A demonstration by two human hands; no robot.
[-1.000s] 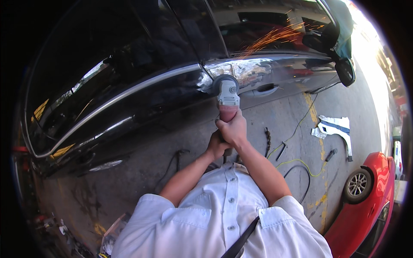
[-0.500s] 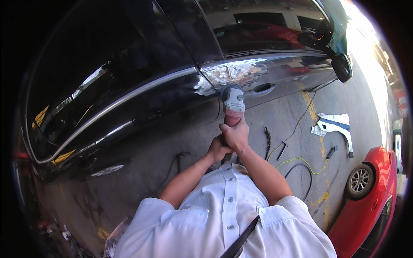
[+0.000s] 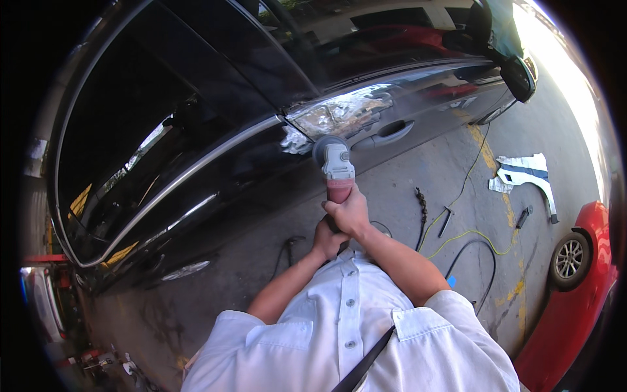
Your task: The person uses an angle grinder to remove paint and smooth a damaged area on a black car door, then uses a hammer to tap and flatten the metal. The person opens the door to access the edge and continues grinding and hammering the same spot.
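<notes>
1. While both hands hold the grinder (image 3: 339, 168), its round head lies over the side of the black car (image 3: 251, 163), just on the near side of the bare metal patch (image 3: 343, 111); whether the disc touches the car, I cannot tell.
2. The right hand (image 3: 351, 212) is clamped on the grinder's red body, fingers together around it.
3. The left hand (image 3: 328, 239) is closed around the rear end, nearer the person than the right hand and just beside it; some of its fingers are hidden.
4. The grinder points away from the person, in front of the white shirt (image 3: 313, 349), which a dark strap (image 3: 367, 360) crosses.
5. The patch is shiny and rough, spanning the seam between two doors, with a smaller bright part left of the seam.
6. Right of the grinder's head, and near it, is a door handle (image 3: 385, 135); at the car's far right is a mirror (image 3: 516, 80).
7. On the grey floor (image 3: 401, 186), to the right, lie a yellow hose (image 3: 471, 234), a dark hose (image 3: 494, 264) and a white panel (image 3: 522, 176).
8. Farther right is a red car (image 3: 575, 307), its wheel (image 3: 571, 261) in view.
</notes>
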